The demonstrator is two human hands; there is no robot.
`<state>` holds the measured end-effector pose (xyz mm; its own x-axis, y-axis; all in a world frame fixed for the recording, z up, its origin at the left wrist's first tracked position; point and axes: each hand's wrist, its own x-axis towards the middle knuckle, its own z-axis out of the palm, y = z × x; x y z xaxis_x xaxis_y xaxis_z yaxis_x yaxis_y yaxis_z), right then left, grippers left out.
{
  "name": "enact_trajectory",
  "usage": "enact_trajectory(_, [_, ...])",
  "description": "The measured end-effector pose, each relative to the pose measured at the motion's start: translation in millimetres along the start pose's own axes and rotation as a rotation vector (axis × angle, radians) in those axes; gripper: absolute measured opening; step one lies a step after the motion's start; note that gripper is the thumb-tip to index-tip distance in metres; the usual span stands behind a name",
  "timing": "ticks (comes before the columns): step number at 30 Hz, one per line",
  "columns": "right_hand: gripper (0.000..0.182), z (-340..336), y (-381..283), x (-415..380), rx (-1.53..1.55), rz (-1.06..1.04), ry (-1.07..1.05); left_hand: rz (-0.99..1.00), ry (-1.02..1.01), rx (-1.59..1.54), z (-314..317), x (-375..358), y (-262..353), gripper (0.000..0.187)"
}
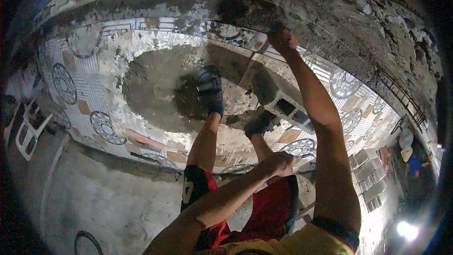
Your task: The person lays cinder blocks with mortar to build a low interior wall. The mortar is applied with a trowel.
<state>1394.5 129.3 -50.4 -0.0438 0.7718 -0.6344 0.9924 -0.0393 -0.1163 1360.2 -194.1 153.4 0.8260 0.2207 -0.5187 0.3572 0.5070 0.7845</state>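
My right hand point(283, 40) is raised at the edge of the rough wall point(330, 2), close to the taut string point(361, 58). Its fingers are curled narrow around, or against, something dark and blurred; I cannot tell what it is, or whether it is gripped.

My left hand point(281, 163) lies low, above the red shorts point(276, 200), with its fingers folded almost closed; I cannot tell whether they enclose anything. The two hands are well apart.

Underfoot, a grey, wet-looking patch point(155, 82) covers part of the patterned floor point(85, 80). The left shoe point(210, 85) stands on the patch, and the right shoe point(262, 123) near its margin. The hollow block point(283, 93) lies tilted to my view just beside the right shoe, untouched by either hand; more blocks point(370, 174) are stacked farther to the right.

I judge the step in hand to be close work by the right hand at the wall, the left merely held in reserve. From this pose, a sound move calls for steady footing at the patch, clearance from the string and care around the block.
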Motion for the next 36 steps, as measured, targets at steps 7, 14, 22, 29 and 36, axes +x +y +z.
enact_trajectory(7, [0.036, 31.0, 21.4, 21.5, 0.147, 0.010, 0.017, -0.033, -0.056, 0.055, -13.8, -7.2, 15.1, 0.024])
enact_trajectory(14, [0.038, 69.2, -6.4, 40.8, 0.752, -0.187, 0.128, -0.086, -0.032, 0.083, -14.9, -13.5, 17.3, 0.029])
enact_trajectory(22, [0.039, 67.2, 33.8, 42.5, 1.537, -0.419, -0.322, -0.086, -0.251, 0.146, -16.0, -6.6, 6.8, 0.034])
enact_trajectory(29, [0.036, 3.8, 100.3, -26.8, 1.444, -0.218, -0.491, -0.099, -0.172, 0.084, -25.3, -10.9, 15.8, 0.035])
enact_trajectory(36, [0.040, -48.9, 275.8, -137.7, 0.755, 0.247, -0.385, -0.180, -0.159, 0.139, -16.6, -1.7, 20.2, 0.025])
